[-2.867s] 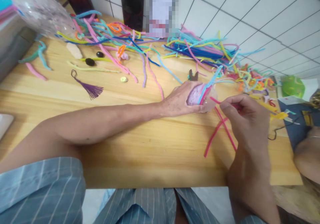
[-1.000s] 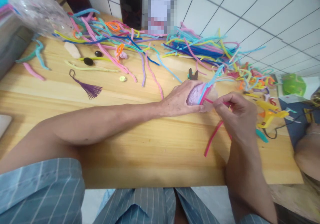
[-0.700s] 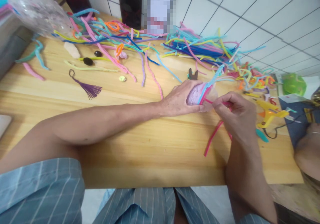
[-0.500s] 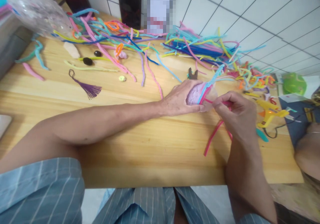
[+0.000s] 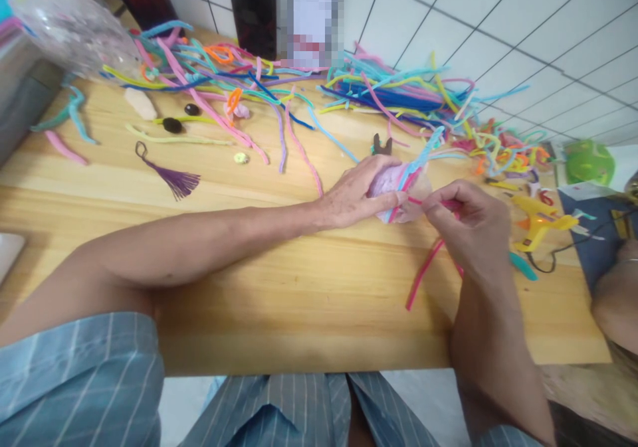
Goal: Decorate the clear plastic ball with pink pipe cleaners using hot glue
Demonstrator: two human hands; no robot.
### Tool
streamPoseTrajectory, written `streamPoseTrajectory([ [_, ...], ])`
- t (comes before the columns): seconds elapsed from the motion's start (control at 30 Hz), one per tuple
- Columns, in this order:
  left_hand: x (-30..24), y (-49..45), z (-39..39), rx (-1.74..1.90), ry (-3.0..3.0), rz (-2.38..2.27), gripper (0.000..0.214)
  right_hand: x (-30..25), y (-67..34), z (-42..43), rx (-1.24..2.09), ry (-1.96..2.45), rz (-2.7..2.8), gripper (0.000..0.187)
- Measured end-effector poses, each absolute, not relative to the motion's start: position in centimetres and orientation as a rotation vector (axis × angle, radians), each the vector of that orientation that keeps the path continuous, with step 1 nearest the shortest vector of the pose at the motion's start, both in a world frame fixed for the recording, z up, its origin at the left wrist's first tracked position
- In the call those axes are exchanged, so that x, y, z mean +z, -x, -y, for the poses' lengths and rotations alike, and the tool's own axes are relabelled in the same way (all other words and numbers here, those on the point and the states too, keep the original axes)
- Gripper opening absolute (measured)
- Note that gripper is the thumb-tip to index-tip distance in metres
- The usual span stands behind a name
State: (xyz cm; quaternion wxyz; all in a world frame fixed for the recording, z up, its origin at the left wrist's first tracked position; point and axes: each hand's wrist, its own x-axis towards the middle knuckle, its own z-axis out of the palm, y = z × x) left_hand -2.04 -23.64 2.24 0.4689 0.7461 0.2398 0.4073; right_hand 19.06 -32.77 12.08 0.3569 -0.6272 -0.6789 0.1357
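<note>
My left hand (image 5: 356, 191) is closed around a pale purple fuzzy lump (image 5: 393, 182) on the wooden table (image 5: 279, 274). A light blue pipe cleaner (image 5: 423, 151) and a pink one stick out of the lump. My right hand (image 5: 468, 224) pinches a hot-pink pipe cleaner (image 5: 423, 271) right beside the lump; its two loose ends trail toward the table's front edge.
A tangle of coloured pipe cleaners (image 5: 399, 95) covers the back of the table. A purple tassel (image 5: 174, 178), black beads (image 5: 172, 125), small pliers (image 5: 381, 145) and a yellow glue gun (image 5: 538, 224) lie around. Another person's arm (image 5: 615, 297) is at the right edge.
My right hand has moved in close to the lump with the hot-pink pipe cleaner. My left hand has turned the lump slightly, its fingers shifting over it.
</note>
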Motion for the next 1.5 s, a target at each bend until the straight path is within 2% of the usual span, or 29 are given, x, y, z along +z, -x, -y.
streamPoseTrajectory([
  [0.27, 3.2, 2.4, 23.8, 0.938, -1.791, -0.620, 0.072, 11.9, -20.8, 32.8, 0.380, 1.669, 1.793, 0.013],
  [0.43, 3.2, 2.6, 23.8, 0.913, -1.779, -0.623, 0.084, 11.7, -21.9, 32.8, 0.427, 1.652, 1.780, 0.020],
  [0.73, 3.7, 2.8, 23.6, 0.781, -1.841, -0.668, 0.093, 10.8, -22.0, 32.2, 0.855, 1.578, 1.565, 0.036],
  [1.1, 3.7, 2.9, 23.9, 0.779, -1.822, -0.692, 0.085, 10.4, -21.7, 32.5, 0.629, 1.524, 1.744, 0.026],
  [1.5, 3.9, 2.9, 23.9, 0.777, -1.827, -0.677, 0.085, 10.0, -20.9, 32.4, 0.486, 1.512, 1.767, 0.028],
])
